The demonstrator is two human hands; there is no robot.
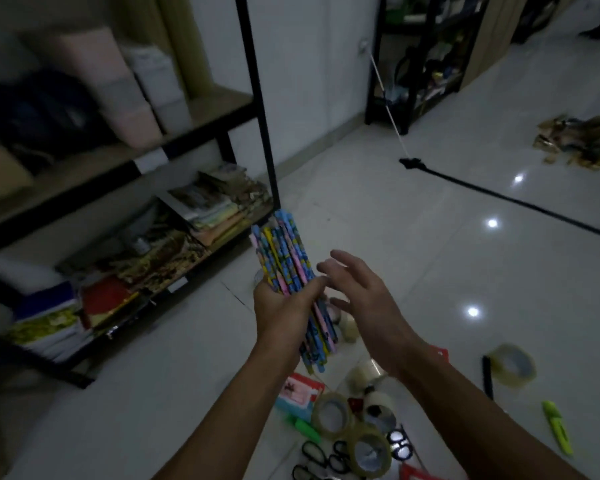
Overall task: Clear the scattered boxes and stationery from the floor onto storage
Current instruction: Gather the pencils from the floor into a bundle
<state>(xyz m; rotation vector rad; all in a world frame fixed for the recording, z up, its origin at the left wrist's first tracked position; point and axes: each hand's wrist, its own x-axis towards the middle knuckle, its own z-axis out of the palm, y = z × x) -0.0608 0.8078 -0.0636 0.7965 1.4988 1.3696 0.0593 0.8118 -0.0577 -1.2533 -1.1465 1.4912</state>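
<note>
My left hand (pixel 284 308) grips a thick bundle of patterned pencils (pixel 284 252), blue, pink and yellow, held upright over the floor. My right hand (pixel 357 292) hovers just right of the bundle with fingers spread and holds nothing. Below my arms the floor is strewn with stationery: several tape rolls (pixel 333 414), black scissors (pixel 317 455), a green highlighter (pixel 303 427) and a small pink and blue box (pixel 298 393). The black metal shelf (pixel 201 128) stands to the left.
The shelf's lower level holds stacked paper and books (pixel 219 206); pink and white boxes (pixel 118 91) sit above. Another tape roll (pixel 513 365), a black comb (pixel 487 375) and a second highlighter (pixel 556 426) lie at right. A black cable (pixel 499 195) crosses the tiles. A litter pile (pixel 579 140) lies far right.
</note>
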